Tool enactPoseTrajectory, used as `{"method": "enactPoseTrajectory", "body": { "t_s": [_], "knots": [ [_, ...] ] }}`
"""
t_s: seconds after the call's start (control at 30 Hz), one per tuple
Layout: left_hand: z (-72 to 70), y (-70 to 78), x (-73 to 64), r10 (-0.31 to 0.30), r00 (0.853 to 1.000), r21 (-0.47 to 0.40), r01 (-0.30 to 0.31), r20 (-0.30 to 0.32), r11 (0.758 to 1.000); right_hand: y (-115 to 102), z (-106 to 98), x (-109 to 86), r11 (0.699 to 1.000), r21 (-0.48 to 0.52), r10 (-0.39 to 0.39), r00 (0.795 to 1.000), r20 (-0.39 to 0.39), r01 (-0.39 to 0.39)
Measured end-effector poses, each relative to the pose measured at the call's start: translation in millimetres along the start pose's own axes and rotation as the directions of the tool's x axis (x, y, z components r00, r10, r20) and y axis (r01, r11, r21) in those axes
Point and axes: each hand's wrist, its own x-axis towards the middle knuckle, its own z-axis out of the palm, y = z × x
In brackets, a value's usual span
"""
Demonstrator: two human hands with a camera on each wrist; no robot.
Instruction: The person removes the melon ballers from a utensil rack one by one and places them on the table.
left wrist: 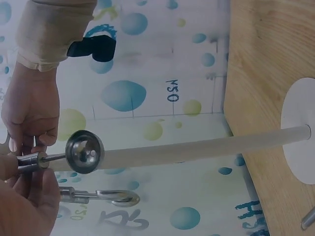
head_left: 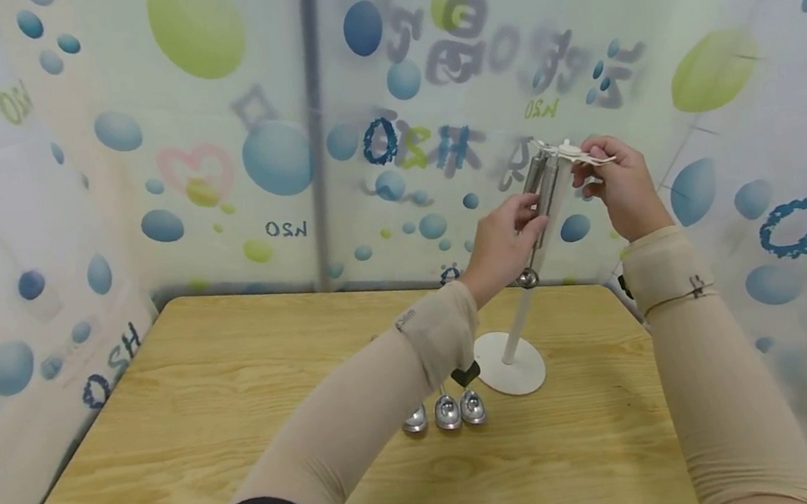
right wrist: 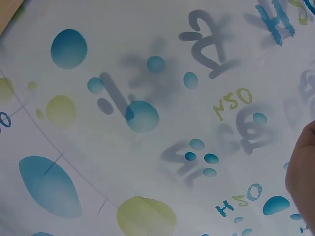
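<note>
We are watching two bare hands working at a slender white stand, whose round base is sitting on the wooden bench. The left hand is coming in from the left of the stand, and its arm, in a beige sleeve, is slanting up over the bench. We are seeing its thumb and fingers pinching the handle of a metal round-bowled utensil, bowl down, beside the upper part of the stand's pole. A second metal utensil is hanging with its bowl down too, near the stand's upper pole, and we are seeing it edge-on in the left wrist view; whether the left fingers are touching it, we are not able to tell.

The right hand is standing just right of the stand's top, wrist bent and forearm rising steeply from below. Its fingers are curling and pinching a prong of the white hook rack at the top of the stand. In the right wrist view only an edge of a hand is showing, so its fingertips are staying hidden from us there.

Left of the stand's base and nearer to us, three metal scoops are lying on the bench. Behind the stand, a sheet printed with blue and green spots is hanging.
</note>
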Motion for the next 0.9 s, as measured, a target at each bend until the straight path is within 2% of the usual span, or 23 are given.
{"method": "enactPoseTrajectory", "body": {
  "t_s": [0.17, 0.33, 0.4, 0.47, 0.53, 0.57, 0.63, 0.7, 0.77, 0.83, 0.9],
  "knots": [
    [-5.1, 0.9, -1.4, 0.024, 1.000, 0.040, -0.024, -0.001, 0.999, -2, -1, -2.5, 0.999, -0.047, -0.010, 0.999, -0.037, 0.008],
    [-7.6, 1.0, -2.9, 0.029, 1.000, 0.037, -0.029, 0.002, 0.999, -4, -4, -4.2, 0.983, -0.185, -0.026, 0.989, -0.147, -0.002],
    [-8.2, 0.8, -3.2, 0.029, 1.000, 0.031, -0.029, -0.001, 0.999, -6, -5, -5.7, 0.966, -0.259, -0.057, 0.979, -0.196, 0.004],
    [-8.5, 0.4, -3.2, 0.025, 1.000, 0.021, -0.025, -0.006, 0.999, -8, -4, -9.1, 0.928, -0.371, -0.128, 0.963, -0.237, 0.032],
    [-8.8, -0.6, -3.1, 0.019, 1.000, 0.018, -0.019, -0.009, 1.000, -9, -2, -14.0, 0.866, -0.492, -0.247, 0.934, -0.257, 0.093],
    [-8.9, -0.8, -3.1, 0.018, 1.000, 0.018, -0.018, -0.010, 1.000, -10, 0, -16.5, 0.818, -0.561, -0.318, 0.913, -0.254, 0.129],
    [-9.4, -0.7, -3.4, 0.014, 1.000, 0.017, -0.014, -0.012, 1.000, -10, 4, -22.4, 0.702, -0.684, -0.453, 0.865, -0.216, 0.197],
    [-9.7, -0.4, -3.8, 0.014, 1.000, 0.018, -0.014, -0.012, 1.000, -11, 8, -28.0, 0.573, -0.779, -0.551, 0.823, -0.137, 0.253],
    [-9.9, 0.2, -4.5, 0.016, 1.000, 0.013, -0.015, -0.010, 1.000, -12, 11, -32.9, 0.457, -0.844, -0.593, 0.804, -0.054, 0.280],
    [-9.5, 0.4, -4.7, 0.012, 1.000, 0.002, -0.012, -0.006, 1.000, -13, 13, -36.9, 0.360, -0.887, -0.600, 0.800, 0.017, 0.290],
    [-8.8, 1.3, -5.3, 0.009, 1.000, -0.012, -0.009, 0.001, 1.000, -14, 14, -40.3, 0.300, -0.909, -0.596, 0.801, 0.058, 0.289]
  ]
}}
